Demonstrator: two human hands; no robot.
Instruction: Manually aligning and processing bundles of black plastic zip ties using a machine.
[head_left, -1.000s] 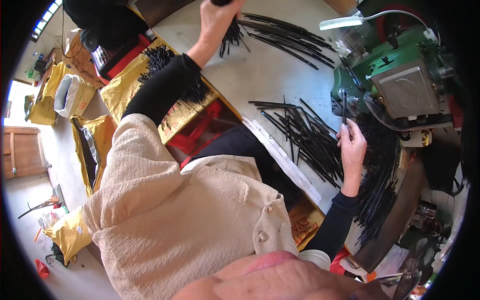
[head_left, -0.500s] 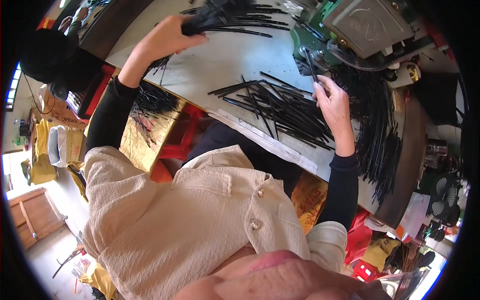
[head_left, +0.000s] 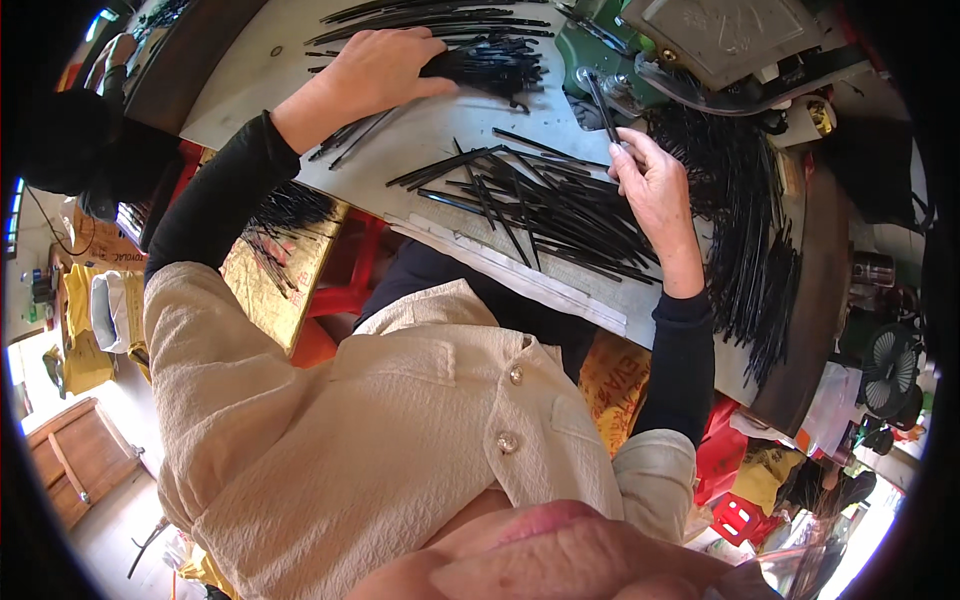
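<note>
Your left hand (head_left: 368, 78) spread at the far black bundle (head_left: 492, 66), right hand (head_left: 655, 195) pinching a rod (head_left: 602, 108), bare worktop (head_left: 255, 85) out to the left edge (head_left: 195, 60)

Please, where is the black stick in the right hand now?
In the head view, the black stick is right of centre, near the top. It slants from the right hand up toward the green machine.

On the tabletop (head_left: 250, 100), a machine (head_left: 725, 40) stands far right, a rod heap (head_left: 750, 260) lines the right edge, a loose rod pile (head_left: 565, 215) lies near the front edge, and a rod bundle (head_left: 492, 66) lies farther back, beside the left hand (head_left: 372, 78).
</note>
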